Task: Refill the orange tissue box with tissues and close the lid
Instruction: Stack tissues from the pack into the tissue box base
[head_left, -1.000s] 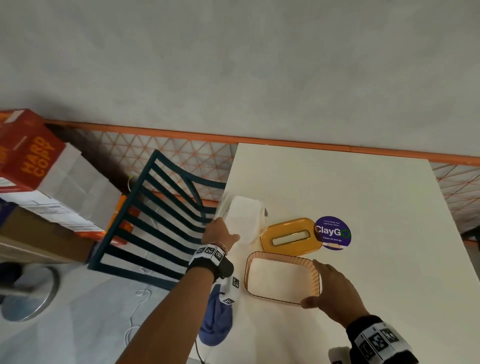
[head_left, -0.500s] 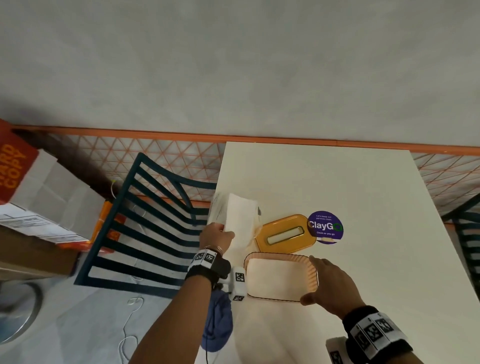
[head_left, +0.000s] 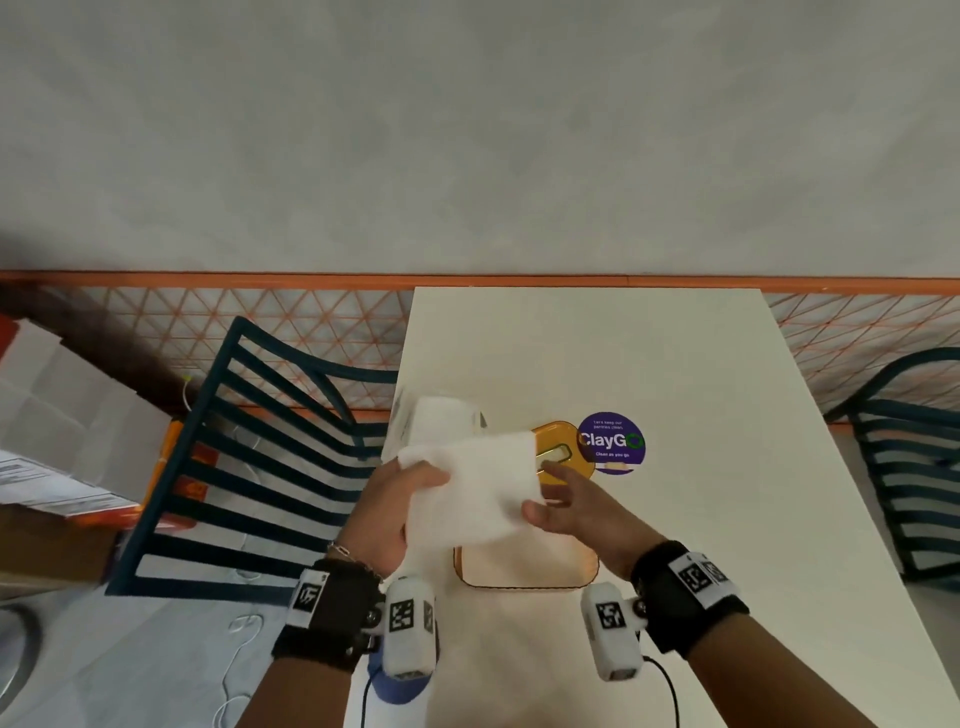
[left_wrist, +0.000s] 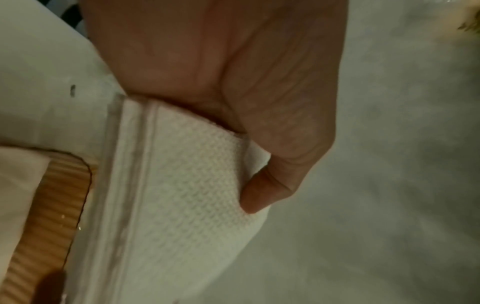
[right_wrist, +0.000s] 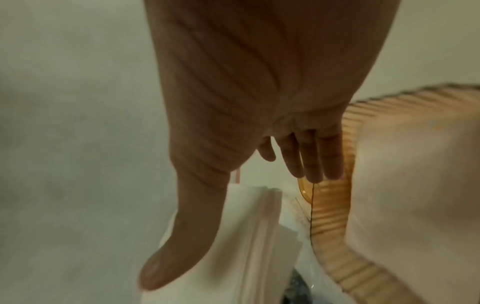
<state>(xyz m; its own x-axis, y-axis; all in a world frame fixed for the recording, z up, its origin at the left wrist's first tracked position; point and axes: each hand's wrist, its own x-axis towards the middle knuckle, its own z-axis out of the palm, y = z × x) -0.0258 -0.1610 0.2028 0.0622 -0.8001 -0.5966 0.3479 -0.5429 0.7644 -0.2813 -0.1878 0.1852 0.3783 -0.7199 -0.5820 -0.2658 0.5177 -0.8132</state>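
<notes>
My left hand (head_left: 400, 493) grips a stack of white tissues (head_left: 472, 493), thumb on top, and holds it in the air just above the open orange tissue box (head_left: 524, 584). In the left wrist view the thumb (left_wrist: 259, 189) presses the embossed tissue stack (left_wrist: 182, 195) beside the ribbed tissue box (left_wrist: 52, 205). My right hand (head_left: 566, 504) meets the stack's right edge. Its thumb (right_wrist: 182, 236) lies flat on the tissue stack (right_wrist: 246, 236), fingers (right_wrist: 314, 160) straight beside the box rim (right_wrist: 335, 205). The orange slotted lid (head_left: 566, 441) lies behind the box.
A plastic pack of tissues (head_left: 441, 421) stands at the table's left edge behind the stack. A purple ClayGo sticker (head_left: 610, 440) is on the white table (head_left: 675, 389). Dark slatted chairs stand left (head_left: 260, 441) and right (head_left: 909, 467); cardboard boxes (head_left: 52, 415) far left.
My left hand has pulled a tissue stack out of the pack and carried it right, over the box. My right hand has left the box rim and risen to the stack.
</notes>
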